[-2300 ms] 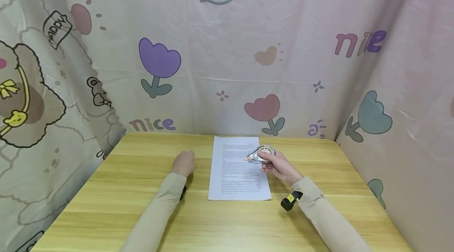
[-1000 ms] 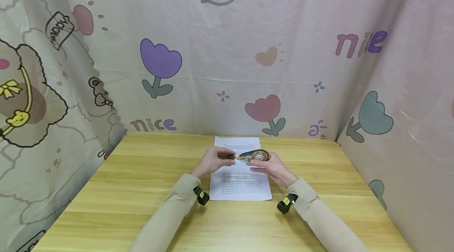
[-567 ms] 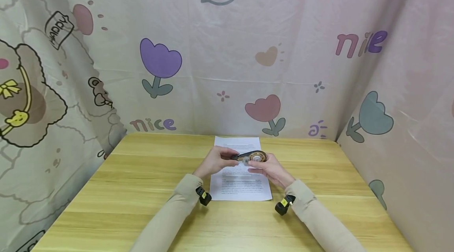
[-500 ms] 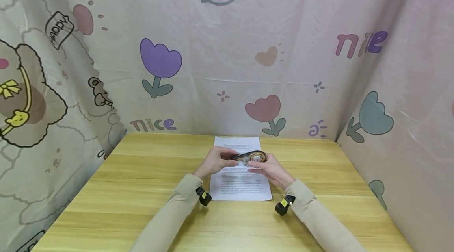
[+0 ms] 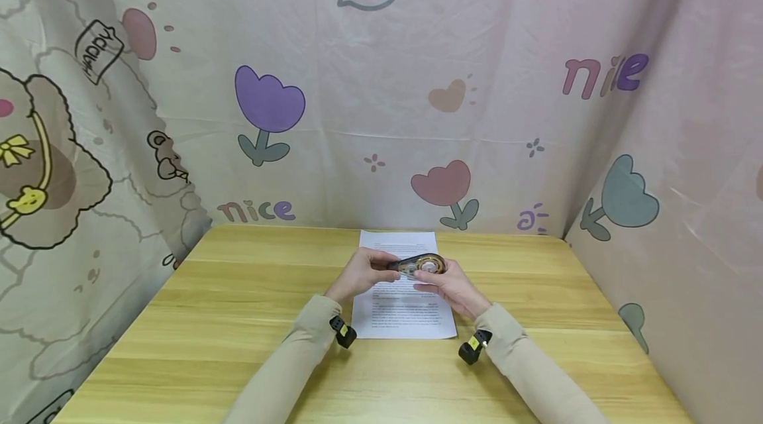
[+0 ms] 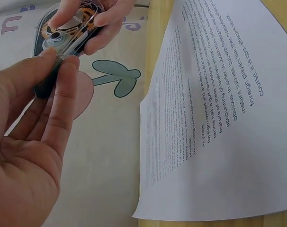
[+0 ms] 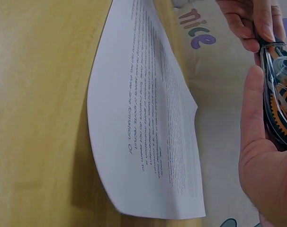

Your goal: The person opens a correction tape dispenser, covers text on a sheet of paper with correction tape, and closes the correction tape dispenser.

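A correction tape (image 5: 430, 264), clear-bodied with orange gears inside, is held above a printed sheet of paper (image 5: 405, 319) in the head view. My right hand (image 5: 457, 290) grips its rounded end, thumb lying on the side. At the narrow end, my left hand (image 5: 356, 274) pinches a dark cap (image 6: 47, 85) between thumb and fingers. In the left wrist view the cap sits against the clear body, covering the tip. The right wrist view shows the orange gear teeth (image 7: 279, 116) beside my right fingers, part of the body cut off by the frame edge.
The sheet lies on a wood-grain table (image 5: 238, 318), its far end near the back edge. A patterned cloth (image 5: 369, 79) hangs behind and at both sides. Each wrist wears a small black camera, such as the right wrist camera (image 5: 471, 348).
My left hand came from the table's left side to the correction tape, bringing the dark cap onto its tip. Both hands drew closer together; over the last half second they have barely moved.
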`<state>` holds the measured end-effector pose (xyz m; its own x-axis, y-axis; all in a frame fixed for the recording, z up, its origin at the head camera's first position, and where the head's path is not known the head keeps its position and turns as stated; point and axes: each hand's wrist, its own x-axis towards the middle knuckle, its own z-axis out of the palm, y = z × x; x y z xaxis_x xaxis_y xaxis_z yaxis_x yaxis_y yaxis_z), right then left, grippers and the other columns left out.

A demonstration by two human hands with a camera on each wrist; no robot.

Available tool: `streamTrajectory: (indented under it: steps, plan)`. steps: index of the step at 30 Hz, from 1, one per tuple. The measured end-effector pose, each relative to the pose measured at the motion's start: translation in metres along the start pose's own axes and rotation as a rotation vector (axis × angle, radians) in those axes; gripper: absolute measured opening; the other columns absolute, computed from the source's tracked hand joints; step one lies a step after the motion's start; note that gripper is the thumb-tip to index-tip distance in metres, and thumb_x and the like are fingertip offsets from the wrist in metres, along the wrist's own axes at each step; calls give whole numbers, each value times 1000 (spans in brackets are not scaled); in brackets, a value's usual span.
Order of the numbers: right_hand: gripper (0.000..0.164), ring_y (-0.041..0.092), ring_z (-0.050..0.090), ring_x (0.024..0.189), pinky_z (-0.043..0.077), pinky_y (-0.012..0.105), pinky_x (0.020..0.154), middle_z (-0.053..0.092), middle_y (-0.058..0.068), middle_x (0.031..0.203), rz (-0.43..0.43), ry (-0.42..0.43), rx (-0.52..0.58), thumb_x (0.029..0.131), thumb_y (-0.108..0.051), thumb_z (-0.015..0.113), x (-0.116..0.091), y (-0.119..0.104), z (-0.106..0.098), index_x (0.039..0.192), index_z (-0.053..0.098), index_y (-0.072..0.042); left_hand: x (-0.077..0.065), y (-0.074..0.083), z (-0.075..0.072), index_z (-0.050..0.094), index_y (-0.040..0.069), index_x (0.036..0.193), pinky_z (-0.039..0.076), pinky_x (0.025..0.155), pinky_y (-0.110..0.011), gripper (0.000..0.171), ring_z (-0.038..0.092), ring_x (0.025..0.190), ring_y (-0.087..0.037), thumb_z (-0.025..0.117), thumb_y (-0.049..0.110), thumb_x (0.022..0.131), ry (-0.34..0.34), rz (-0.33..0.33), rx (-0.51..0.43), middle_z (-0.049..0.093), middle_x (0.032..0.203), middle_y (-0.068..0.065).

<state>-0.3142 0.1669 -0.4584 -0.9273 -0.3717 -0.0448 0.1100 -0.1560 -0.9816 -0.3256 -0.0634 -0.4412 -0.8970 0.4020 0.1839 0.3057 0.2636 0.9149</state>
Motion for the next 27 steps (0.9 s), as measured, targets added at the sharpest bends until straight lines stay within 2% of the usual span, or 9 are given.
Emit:
streamTrajectory:
  steps: [7, 11, 16, 20, 23, 27]
  plan:
    - [52, 21, 66, 104, 55, 44, 96, 61, 14, 119, 24, 23, -34, 89, -7, 70, 0, -1, 3, 133, 46, 7, -2, 5, 0, 73, 1, 110, 61, 74, -29, 29, 70, 82, -16, 78, 5, 82, -10, -14, 15, 74, 101, -16]
    - [54, 20, 66, 101, 58, 44, 91, 60, 18, 121, -9, 91, -141, 86, -9, 74, 1, 2, 4, 132, 49, 3, -1, 0, 2, 73, 3, 112, 61, 73, -28, 30, 70, 82, -14, 77, 8, 83, -19, -32, -8, 73, 101, -12]
    - [62, 23, 63, 102, 62, 40, 79, 54, 19, 127, -97, 161, -380, 82, -13, 80, 3, 5, 9, 135, 49, -7, -3, -4, 2, 70, 3, 116, 62, 73, -29, 29, 72, 82, -18, 73, 9, 88, -24, -51, -38, 73, 100, -13]
    - [70, 23, 58, 105, 56, 37, 87, 55, 13, 126, -223, 166, -693, 74, -20, 87, 2, 3, 12, 135, 53, -12, -4, -7, 1, 69, 2, 117, 62, 72, -29, 29, 72, 79, -19, 71, 12, 90, -12, -53, -52, 73, 99, -13]
    - [75, 22, 56, 105, 50, 39, 96, 54, 11, 121, -308, 174, -912, 66, -24, 92, 2, 2, 16, 132, 57, -14, -4, -9, 0, 69, -1, 116, 62, 72, -31, 30, 72, 78, -20, 71, 13, 90, 6, -59, -73, 73, 99, -17]
    - [73, 21, 58, 104, 53, 40, 97, 54, 8, 119, -367, 162, -1103, 67, -25, 91, 2, 3, 20, 131, 58, -15, -6, -12, -1, 69, -2, 114, 62, 71, -30, 29, 72, 75, -19, 71, 13, 89, 28, -70, -73, 73, 96, -17]
